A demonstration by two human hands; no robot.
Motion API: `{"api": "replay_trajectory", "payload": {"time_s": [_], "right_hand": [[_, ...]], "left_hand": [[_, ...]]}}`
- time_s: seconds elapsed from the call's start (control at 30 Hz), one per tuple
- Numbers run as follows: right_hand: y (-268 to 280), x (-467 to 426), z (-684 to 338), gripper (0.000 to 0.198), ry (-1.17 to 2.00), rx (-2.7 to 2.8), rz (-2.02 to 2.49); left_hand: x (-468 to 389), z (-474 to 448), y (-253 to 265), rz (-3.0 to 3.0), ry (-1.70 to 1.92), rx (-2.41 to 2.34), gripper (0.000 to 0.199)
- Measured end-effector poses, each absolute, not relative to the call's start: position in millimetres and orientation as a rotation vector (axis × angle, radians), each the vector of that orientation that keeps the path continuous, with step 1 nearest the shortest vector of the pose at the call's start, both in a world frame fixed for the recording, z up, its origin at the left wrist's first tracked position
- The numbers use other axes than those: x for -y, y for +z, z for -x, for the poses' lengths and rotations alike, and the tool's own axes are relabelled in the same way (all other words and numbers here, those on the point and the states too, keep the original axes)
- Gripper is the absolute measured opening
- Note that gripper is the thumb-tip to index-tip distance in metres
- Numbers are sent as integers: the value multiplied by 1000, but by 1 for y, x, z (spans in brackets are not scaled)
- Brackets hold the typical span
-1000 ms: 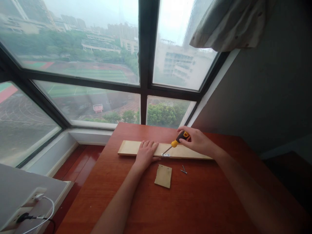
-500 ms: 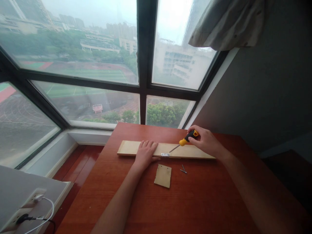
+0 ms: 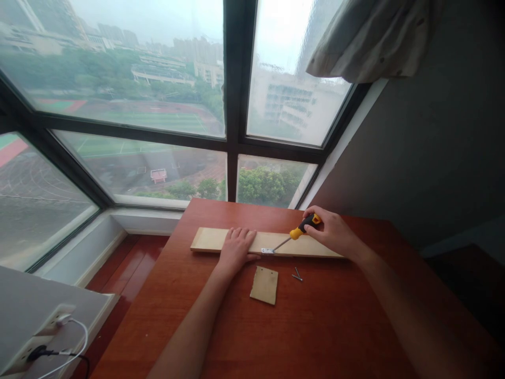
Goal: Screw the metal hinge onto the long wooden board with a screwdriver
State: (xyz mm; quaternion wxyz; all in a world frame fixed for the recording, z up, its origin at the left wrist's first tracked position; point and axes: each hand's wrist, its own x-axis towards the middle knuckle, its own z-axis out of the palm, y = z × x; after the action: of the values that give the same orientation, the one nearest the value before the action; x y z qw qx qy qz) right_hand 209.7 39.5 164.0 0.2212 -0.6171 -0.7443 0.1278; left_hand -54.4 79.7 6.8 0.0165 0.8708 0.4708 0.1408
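Note:
A long pale wooden board point(image 3: 211, 239) lies across the table. My left hand point(image 3: 235, 247) grips it across its width, fingers over the top and thumb along the near edge. A small silver metal plate with holes point(image 3: 267, 251) sits at the board's near edge, right of that thumb. My right hand point(image 3: 333, 231) is closed around the black and yellow handle of a screwdriver point(image 3: 302, 227). The shaft slants down to the left, and its tip meets the right end of the metal plate. Whether a screw is under the tip is too small to tell.
In front of the board lies a small thin wooden piece with two holes point(image 3: 264, 286). A couple of screws point(image 3: 297, 274) rest to its right on the reddish table point(image 3: 315, 326). Windows point(image 3: 158, 173) rise behind the table. Plugged cables point(image 3: 59, 337) hang at the lower left.
The screwdriver tip has moved down and slightly left, from just above the board onto the right end of the metal plate. My left hand stays put on the board.

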Motion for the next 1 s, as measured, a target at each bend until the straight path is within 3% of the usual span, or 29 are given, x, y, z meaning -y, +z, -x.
{"api": "replay_trajectory", "payload": {"time_s": [1.0], "right_hand": [[167, -27, -199, 15, 353, 2085, 1658]], "left_hand": [[-79, 55, 8, -2712, 442, -1461, 76]]}}
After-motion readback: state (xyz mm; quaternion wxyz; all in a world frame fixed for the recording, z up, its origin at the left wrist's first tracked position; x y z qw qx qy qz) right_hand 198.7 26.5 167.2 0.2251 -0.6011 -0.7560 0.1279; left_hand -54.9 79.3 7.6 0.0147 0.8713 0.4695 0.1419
